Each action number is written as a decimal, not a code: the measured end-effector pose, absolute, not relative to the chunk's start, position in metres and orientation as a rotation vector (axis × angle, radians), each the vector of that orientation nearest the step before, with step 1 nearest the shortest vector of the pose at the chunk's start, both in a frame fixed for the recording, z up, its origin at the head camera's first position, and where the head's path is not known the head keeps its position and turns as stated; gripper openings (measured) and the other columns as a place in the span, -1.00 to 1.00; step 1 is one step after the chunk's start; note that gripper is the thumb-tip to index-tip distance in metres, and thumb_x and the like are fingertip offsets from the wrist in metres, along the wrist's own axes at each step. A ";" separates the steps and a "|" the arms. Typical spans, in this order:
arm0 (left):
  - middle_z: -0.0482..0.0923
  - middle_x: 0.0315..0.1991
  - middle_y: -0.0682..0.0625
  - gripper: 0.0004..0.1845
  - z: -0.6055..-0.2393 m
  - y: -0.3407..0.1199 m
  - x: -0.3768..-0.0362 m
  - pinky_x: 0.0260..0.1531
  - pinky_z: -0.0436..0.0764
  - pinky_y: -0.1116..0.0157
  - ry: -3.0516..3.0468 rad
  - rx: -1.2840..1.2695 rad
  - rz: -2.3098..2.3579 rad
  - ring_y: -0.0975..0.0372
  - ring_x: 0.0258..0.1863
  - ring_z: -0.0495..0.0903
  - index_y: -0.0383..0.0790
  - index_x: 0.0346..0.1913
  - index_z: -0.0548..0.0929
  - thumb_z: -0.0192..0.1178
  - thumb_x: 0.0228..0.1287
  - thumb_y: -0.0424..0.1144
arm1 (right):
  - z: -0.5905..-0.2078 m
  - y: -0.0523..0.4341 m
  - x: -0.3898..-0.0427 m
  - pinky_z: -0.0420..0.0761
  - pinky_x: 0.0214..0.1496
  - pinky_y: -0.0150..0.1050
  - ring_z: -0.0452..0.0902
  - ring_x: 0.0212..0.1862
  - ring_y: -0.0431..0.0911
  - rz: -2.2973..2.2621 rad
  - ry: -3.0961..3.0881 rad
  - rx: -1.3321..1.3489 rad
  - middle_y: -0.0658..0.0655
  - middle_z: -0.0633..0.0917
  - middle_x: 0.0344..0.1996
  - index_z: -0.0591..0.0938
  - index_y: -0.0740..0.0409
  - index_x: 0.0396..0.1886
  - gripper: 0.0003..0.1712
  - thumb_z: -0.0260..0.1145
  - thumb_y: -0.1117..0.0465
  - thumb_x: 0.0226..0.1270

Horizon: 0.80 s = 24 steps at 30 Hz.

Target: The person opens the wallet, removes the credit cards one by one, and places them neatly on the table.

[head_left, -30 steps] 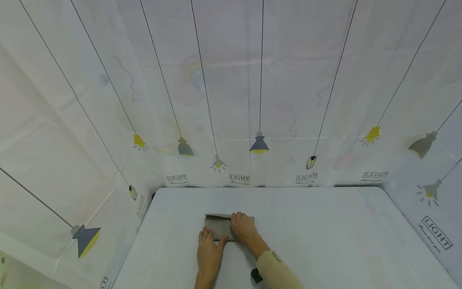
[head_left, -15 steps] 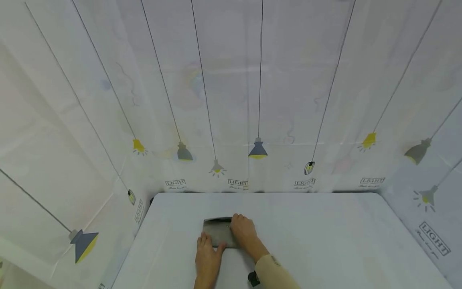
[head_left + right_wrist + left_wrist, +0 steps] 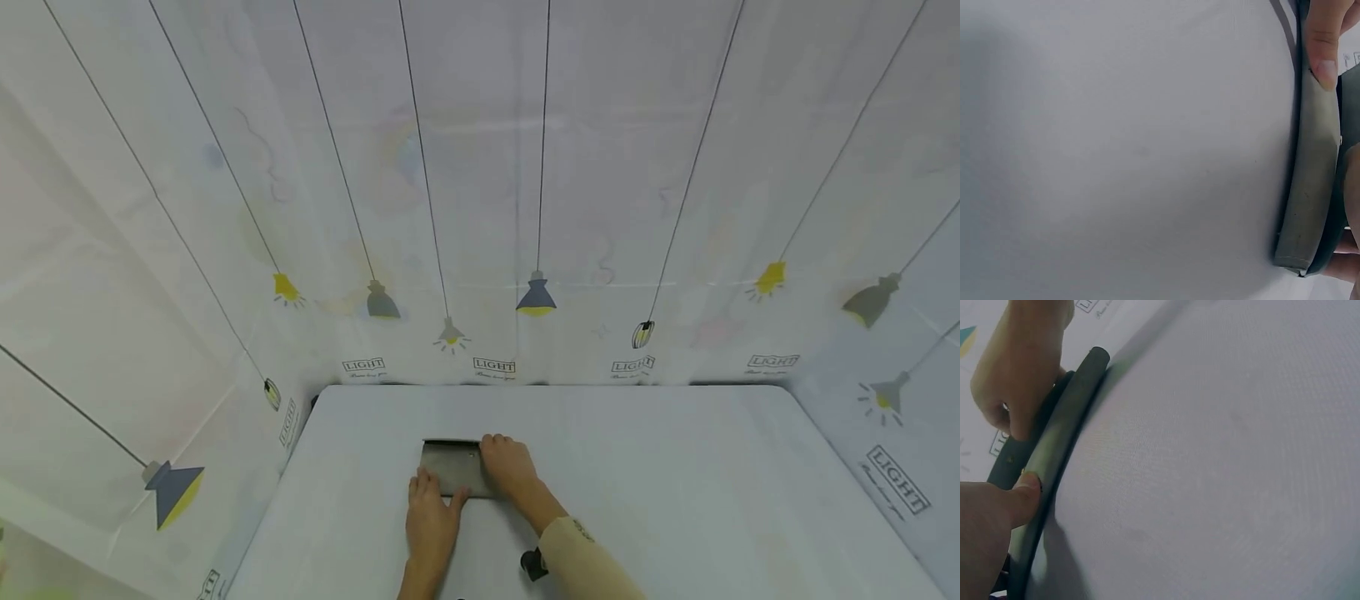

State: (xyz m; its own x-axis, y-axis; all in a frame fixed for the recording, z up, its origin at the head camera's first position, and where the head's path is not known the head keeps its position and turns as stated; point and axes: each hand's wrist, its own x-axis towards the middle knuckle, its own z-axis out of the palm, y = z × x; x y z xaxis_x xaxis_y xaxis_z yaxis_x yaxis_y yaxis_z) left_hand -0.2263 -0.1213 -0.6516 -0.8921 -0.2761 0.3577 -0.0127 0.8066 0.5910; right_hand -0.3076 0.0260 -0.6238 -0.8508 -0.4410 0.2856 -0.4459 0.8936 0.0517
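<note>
A flat grey-green pouch (image 3: 450, 471) with a small metal snap lies on the white table, its flap raised along the far side over a dark strip. My left hand (image 3: 431, 521) holds its near left part, thumb on the near edge and fingers at the left side. At the far right, my right hand (image 3: 510, 467) grips the flap with curled fingers. In the left wrist view the pouch (image 3: 1063, 434) bows slightly between both hands. The right wrist view shows its rounded right end (image 3: 1307, 206) and my left thumb (image 3: 1325, 56) pressing on it.
The white table (image 3: 675, 483) ends at a wall covering (image 3: 600, 208) printed with hanging lamps. A small black object (image 3: 533, 564) shows beside my right sleeve (image 3: 585, 562).
The pouch's flap has come up at the far edge, showing the dark strip and the snap. My right hand stays on its right side, and my left hand has barely moved.
</note>
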 end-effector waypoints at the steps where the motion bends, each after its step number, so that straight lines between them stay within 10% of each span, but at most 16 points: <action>1: 0.46 0.22 -0.54 -0.22 -0.650 -0.122 -0.227 0.16 0.50 -0.18 -2.560 0.219 -0.845 -0.37 0.24 0.46 -0.63 0.10 0.58 0.52 0.03 0.00 | -0.624 0.026 -0.308 0.65 -0.40 -0.19 0.67 -0.32 -0.03 0.030 -2.762 0.662 0.15 0.70 -0.36 0.60 0.21 -0.22 -0.87 0.26 0.21 0.43; 24: 0.44 0.29 -0.47 -0.18 -0.654 -0.121 -0.228 0.23 0.45 -0.16 -2.597 0.328 -0.889 -0.31 0.31 0.42 -0.58 0.17 0.56 0.50 0.03 0.06 | -0.631 0.055 -0.309 0.64 -0.39 -0.18 0.65 -0.25 -0.05 0.357 -2.469 0.553 0.07 0.65 -0.28 0.66 0.07 -0.18 -0.71 0.43 0.38 0.08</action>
State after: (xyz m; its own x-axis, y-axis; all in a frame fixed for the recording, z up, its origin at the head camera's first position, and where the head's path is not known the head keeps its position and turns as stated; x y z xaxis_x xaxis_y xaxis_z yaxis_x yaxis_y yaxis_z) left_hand -0.2282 -0.1206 -0.6544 -0.9024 -0.3338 0.2723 -0.0967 0.7730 0.6270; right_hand -0.3094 0.0552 -0.6310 -0.7469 -0.3060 0.5904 -0.4606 0.8784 -0.1274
